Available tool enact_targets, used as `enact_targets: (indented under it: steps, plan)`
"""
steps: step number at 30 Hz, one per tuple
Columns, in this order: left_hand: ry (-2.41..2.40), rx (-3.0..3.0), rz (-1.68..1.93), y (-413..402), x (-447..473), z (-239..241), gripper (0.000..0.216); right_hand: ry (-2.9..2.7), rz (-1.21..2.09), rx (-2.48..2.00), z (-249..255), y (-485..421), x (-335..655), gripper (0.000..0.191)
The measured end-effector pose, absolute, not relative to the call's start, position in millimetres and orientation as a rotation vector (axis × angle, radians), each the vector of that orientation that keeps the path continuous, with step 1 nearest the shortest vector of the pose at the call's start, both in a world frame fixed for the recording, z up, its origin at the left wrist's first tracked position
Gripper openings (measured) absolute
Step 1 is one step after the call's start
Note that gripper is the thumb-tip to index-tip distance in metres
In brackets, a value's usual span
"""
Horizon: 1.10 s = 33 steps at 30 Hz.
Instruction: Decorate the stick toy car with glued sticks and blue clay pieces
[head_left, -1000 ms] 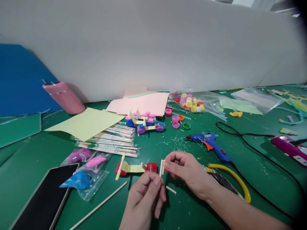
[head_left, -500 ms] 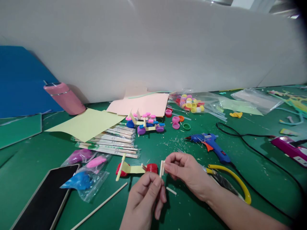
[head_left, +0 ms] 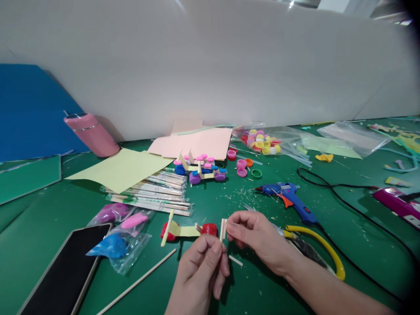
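The left hand and the right hand are shown low over the green bench, each closed in a pinch on a pair of short wooden sticks held upright, side by side, between them. The lower ends are gripped by the left thumb and forefinger, the upper part by the right fingertips. Whether the two sticks are joined cannot be made out. The left wrist is cut off by the bottom edge, and the right forearm runs out at the lower right corner.

Just beyond the sticks a red bottle cap is seen, fixed to a yellow paper strip. A second red cap at the strip's far end is half hidden behind it. A stick offcut lies on the bench below the right hand. A long skewer is cut by the bottom edge.

Yellow-handled cutters are partly covered by the right wrist, so their head is not seen. A blue hot glue gun lies beyond them.

At lower left a dark-screened tablet is cropped by the frame. The pink, purple and blue contents of the clear bags beside it are too blurred to be identified. A bundle of wrapped chopsticks is partly buried under a yellow sheet.
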<state>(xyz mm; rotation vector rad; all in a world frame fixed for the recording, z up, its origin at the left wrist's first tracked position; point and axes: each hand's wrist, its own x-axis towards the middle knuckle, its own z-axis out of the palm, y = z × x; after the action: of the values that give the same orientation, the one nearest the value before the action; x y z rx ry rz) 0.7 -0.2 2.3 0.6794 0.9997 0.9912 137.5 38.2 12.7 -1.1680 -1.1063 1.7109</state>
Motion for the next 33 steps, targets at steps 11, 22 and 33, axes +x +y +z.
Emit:
enact_targets:
  steps: [11,22,33]
  plan:
    - [1.007,0.717,0.978,-0.9,0.4,-0.9,0.022,-1.154,1.705,-1.147,9.8,38.7,138.3,0.029]
    - [1.005,0.722,0.974,0.0,-0.3,-2.9,0.022,-1.141,1.713,-1.152,9.4,38.6,138.1,0.029]
    - [1.018,0.722,0.983,-1.0,0.8,-3.3,0.023,-1.121,1.727,-1.153,8.9,39.3,137.4,0.029]
